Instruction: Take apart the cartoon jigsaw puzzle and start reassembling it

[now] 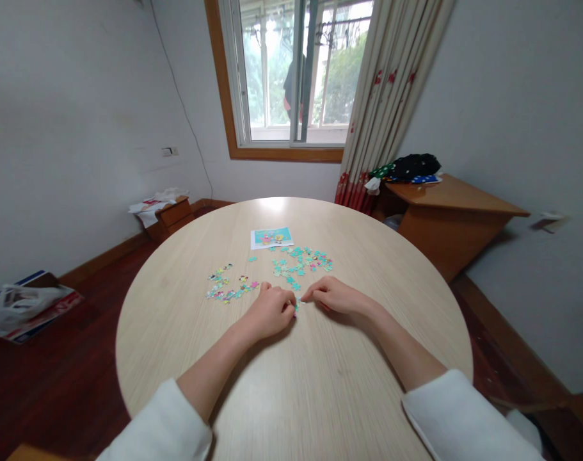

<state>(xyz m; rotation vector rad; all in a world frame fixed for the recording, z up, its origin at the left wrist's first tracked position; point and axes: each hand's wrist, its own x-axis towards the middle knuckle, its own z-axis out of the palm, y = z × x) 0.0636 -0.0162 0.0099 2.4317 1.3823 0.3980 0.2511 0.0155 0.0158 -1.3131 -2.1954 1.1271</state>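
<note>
My left hand (272, 310) rests on the round wooden table (291, 384), fingers curled and pinched on a small teal puzzle piece (297, 307). My right hand (330, 294) lies just to its right, its fingers pinched together at the same spot, fingertips almost touching the left hand's. Beyond the hands lie loose jigsaw pieces: a teal cluster (301, 261) to the right and a mixed-colour cluster (226, 287) to the left. A picture card (271, 237) lies farther back.
A wooden desk (445, 218) with dark clothes on it stands at the right by a curtain (391, 96). A wooden box (173, 214) and a plastic bag (20, 301) sit on the floor at the left. A window is behind the table.
</note>
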